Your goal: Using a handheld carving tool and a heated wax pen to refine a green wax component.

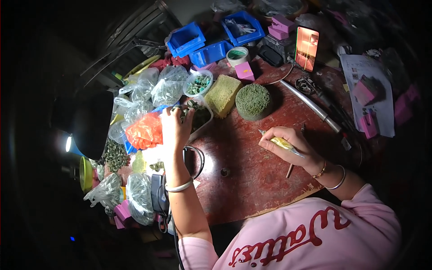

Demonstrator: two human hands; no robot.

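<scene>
My left hand (pixel 176 126) reaches over a see-through plastic tub (pixel 209 118) of small dark green pieces (pixel 196 110). Its fingers are bent down at the tub's near left side, and whatever they pinch is hidden. Above the bare tabletop at the right, my right hand (pixel 290 146) grips a small cone-shaped bag (pixel 283 143) with yellow filling, its thin tip pointing left. Beyond the two hands stand a round green block (pixel 253 101) with a rough top and a yellow sponge-like slab (pixel 222 96). An orange-red plastic bag (pixel 145 130) lies against my left hand.
A round tub (pixel 198 83) of green bits, knotted plastic bags (pixel 170 85) and blue bins (pixel 186 39) crowd the left and back. A lit phone (pixel 307 48) stands at the back right. A metal tube (pixel 310 106) and a thin stick (pixel 290 171) lie on the red table (pixel 252 189).
</scene>
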